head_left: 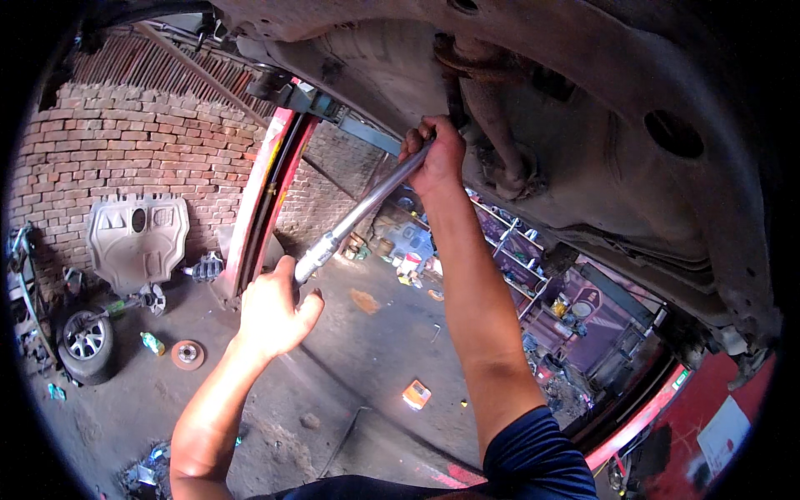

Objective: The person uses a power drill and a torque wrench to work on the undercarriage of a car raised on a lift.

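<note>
A workshop with a rough brick wall (158, 158) and a grey, stained floor (358, 400) spreads out below and to the left, while the dark underside of a raised vehicle (617, 175) fills the upper right. A red post (257, 196) stands in front of the wall, with a pale moulded panel (137, 242) leaning against the bricks to its left. On the floor near that panel are a wheel (85, 342), a green bottle (152, 342) and a round brown disc (187, 355). An orange box (417, 395) lies farther right, between the person's two forearms as seen from above. Cluttered shelves (518, 265) show beyond the right forearm.

A long silver bar (367, 208) runs on a slant between the hands, its lower end at the left hand (273, 310) and its upper end at the right hand (437, 158). Most of its length is bare between them, and a thicker, collared section lies just above the left hand. The left hand is closed around this lower end, its thumb standing away from the metal; its other fingers are mostly hidden behind the back of the hand. The right hand, raised higher, is curled firmly about the upper end, fingers bent over it, close beneath the vehicle and just beside a brown, rod-like part (493, 125). The bar's tip is covered by the right hand, so whether it meets anything on the vehicle cannot be told.
</note>
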### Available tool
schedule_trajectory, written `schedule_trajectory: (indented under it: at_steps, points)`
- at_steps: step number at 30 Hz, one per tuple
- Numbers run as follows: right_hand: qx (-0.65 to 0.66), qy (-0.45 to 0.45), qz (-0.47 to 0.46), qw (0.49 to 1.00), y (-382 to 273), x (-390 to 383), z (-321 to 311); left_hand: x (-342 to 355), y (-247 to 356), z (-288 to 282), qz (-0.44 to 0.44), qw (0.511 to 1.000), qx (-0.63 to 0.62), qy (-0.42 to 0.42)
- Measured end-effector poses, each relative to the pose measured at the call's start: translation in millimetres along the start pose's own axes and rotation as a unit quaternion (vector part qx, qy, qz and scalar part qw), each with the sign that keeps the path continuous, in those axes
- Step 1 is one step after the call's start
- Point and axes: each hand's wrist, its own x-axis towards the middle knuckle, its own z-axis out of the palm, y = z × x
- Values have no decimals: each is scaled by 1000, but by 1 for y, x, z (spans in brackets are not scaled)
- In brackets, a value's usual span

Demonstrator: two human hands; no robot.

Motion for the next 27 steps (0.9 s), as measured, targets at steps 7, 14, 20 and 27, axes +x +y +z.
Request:
schedule_trajectory:
  at_steps: [7, 14, 20, 27]
  points:
    - [12, -8, 56, 998, -1, 1, -6, -14, 13, 1, -14, 1000, 8, -16]
    - [52, 9, 4, 999, 15, 16, -12, 29, -29, -10, 86, 992, 72, -51]
    - [82, 106, -33, 991, 31, 13, -14, 76, -52, -29, 161, 969, 181, -39]
    - [65, 119, -130, 982, 31, 30, 7, 137, -78, -25, 208, 944, 254, 11]
